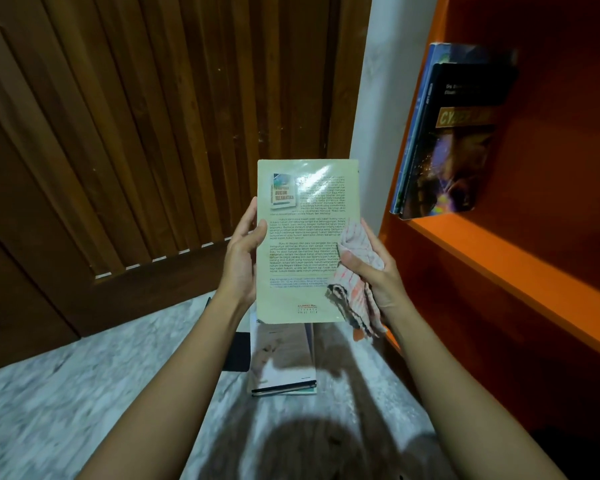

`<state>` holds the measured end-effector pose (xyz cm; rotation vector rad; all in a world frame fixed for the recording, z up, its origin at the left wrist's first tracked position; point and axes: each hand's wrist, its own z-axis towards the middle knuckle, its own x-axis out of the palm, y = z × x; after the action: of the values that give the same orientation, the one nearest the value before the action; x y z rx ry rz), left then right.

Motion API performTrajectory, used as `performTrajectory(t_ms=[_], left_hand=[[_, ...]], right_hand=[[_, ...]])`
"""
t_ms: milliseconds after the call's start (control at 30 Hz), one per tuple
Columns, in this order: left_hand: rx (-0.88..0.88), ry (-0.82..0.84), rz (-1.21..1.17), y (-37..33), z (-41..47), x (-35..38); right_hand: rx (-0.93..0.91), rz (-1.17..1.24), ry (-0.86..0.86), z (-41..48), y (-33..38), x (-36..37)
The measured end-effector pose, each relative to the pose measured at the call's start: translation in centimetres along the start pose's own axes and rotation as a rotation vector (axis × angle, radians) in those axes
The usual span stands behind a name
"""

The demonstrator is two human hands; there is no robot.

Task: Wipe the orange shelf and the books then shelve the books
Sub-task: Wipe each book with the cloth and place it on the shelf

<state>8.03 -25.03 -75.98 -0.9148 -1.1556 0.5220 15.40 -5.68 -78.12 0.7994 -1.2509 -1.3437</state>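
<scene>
Your left thumb (pixel 252 216) lies flat along the left edge of the pale green book (pixel 298 244). The other fingers of your left hand (pixel 238 258) curl behind the book, out of sight, so the hand pinches that edge. Your right thumb (pixel 352 263) presses a striped orange-and-white cloth (pixel 354 292) against the book's right edge. Your right hand (pixel 378 275) is wrapped round the bunched cloth, whose loose end hangs past the book's lower corner.

You hold the book upright in the air before you, its printed back cover facing you.

Below it, a small stack of books (pixel 281 362) lies on the marbled floor (pixel 84 393), with a dark flat item just beside it that you cannot make out.

To your right stands the orange shelf (pixel 482 258). On its upper board a black book (pixel 454 143) leans tilted, with a blue book (pixel 426 98) against its left side.

A slatted wooden door (pixel 118 133) fills the background.
</scene>
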Motion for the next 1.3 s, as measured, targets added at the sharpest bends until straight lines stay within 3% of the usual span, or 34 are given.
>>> performTrajectory(t_ms=[200,367,467,567,633,733,833,1033,1167,1300], left_hand=[[0.065,-0.084,0.202,0.2,0.5,0.8],[0.034,-0.037,0.356,0.5,1.3,1.5],[0.052,-0.089,0.674,0.5,1.9,2.3],[0.26,-0.209,0.938,-0.2,1.7,4.1],[0.341,-0.11,0.983,-0.6,1.8,5.2],[0.21,0.11,1.104,-0.7,1.9,7.0],[0.089,0.162,1.088,-1.3,1.6,8.8],[0.121,-0.043,1.161,-2.6,1.9,10.7],[0.236,-0.204,1.122,-2.4,1.8,9.8],[0.334,-0.254,0.94,-2.1,1.5,8.5]], right_hand=[[0.009,0.102,-0.115,-0.1,0.1,1.1],[-0.037,0.119,-0.178,-0.4,0.6,1.2],[-0.095,0.085,-0.193,-0.4,1.2,1.1],[-0.149,0.004,-0.226,-0.4,1.7,1.0],[-0.187,-0.075,-0.245,-0.5,1.6,0.9],[-0.246,-0.236,-0.272,-1.1,1.5,1.3],[-0.308,-0.484,-0.284,-1.8,1.2,2.1],[-0.472,-0.865,-0.325,-3.0,-0.3,3.4],[-0.543,-0.978,-0.332,-3.6,-1.2,4.2],[-0.601,-1.081,-0.304,-3.5,-1.3,4.7]])
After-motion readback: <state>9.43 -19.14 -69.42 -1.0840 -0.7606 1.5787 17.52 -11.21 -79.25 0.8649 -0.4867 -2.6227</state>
